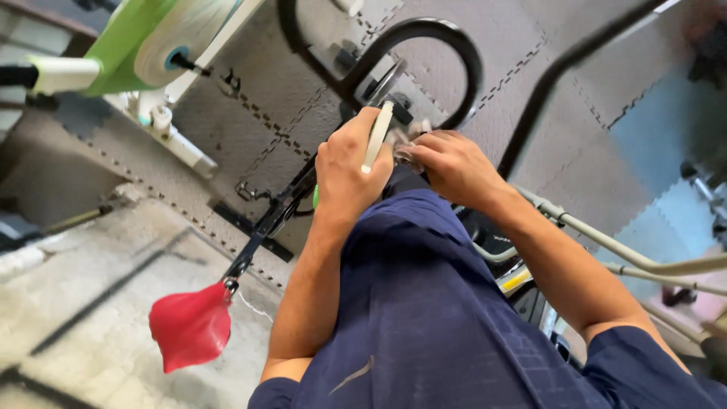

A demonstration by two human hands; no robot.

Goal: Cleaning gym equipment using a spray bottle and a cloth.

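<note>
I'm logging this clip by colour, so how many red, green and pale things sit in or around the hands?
Red, cloth-wrapped bundle: 1
Green panel: 1
Pale flat stick in left hand: 1
Black curved metal bar: 1
Total: 4

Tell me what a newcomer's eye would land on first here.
Both hands meet at centre: the left hand grips a slim white tool, and the right hand pinches something small beside it, against a curved black bar. At lower left, a bright red cloth cover caps the end of a black rod.
</note>
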